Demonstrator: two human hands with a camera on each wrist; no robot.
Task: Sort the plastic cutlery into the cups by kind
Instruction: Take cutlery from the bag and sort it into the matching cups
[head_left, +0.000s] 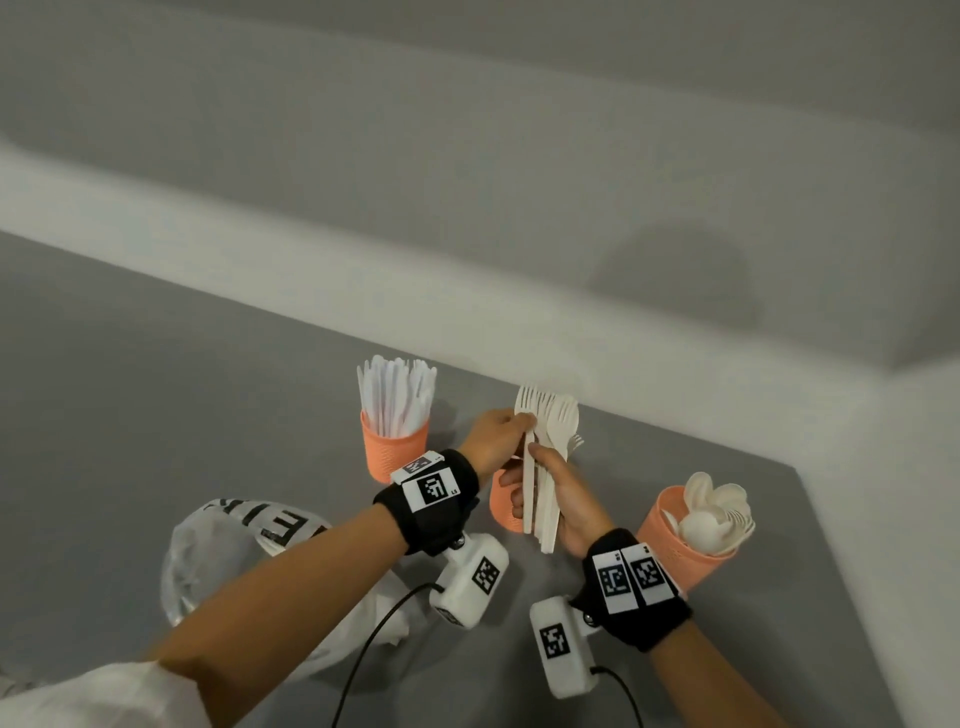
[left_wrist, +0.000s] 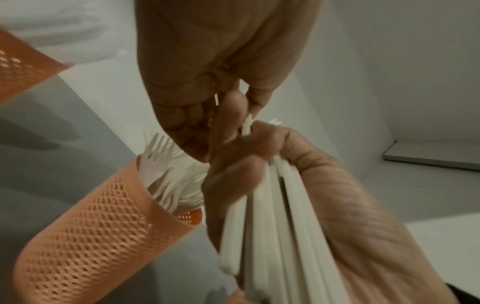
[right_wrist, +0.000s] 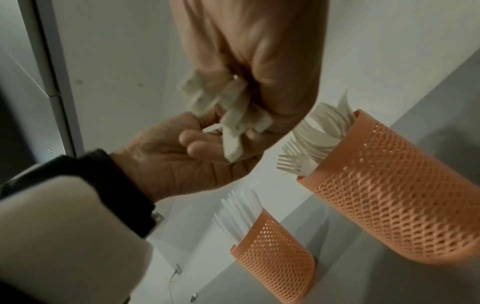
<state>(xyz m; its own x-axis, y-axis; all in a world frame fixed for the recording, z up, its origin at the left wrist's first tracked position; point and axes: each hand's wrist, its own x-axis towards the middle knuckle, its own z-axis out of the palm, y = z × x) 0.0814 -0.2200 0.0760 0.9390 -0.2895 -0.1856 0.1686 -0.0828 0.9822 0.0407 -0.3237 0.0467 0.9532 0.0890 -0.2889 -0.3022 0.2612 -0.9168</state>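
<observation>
Three orange mesh cups stand on the grey table. The left cup (head_left: 395, 452) holds knives (head_left: 397, 395), the right cup (head_left: 685, 551) holds spoons (head_left: 714, 512). The middle cup (head_left: 505, 512) sits mostly hidden behind my hands; the left wrist view shows forks in this cup (left_wrist: 91, 236). My right hand (head_left: 537, 491) grips a bundle of white forks (head_left: 550, 415) by the handles, tines up, above the middle cup. My left hand (head_left: 524, 423) pinches fork heads at the bundle's left edge. The right wrist view shows the handle ends (right_wrist: 231, 111) sticking out below my right hand (right_wrist: 249, 61).
A crumpled clear plastic bag (head_left: 234, 551) with black lettering lies on the table under my left forearm. A white wall (head_left: 519, 322) runs just behind the cups and turns a corner at the right. Cables trail from both wrist cameras toward me.
</observation>
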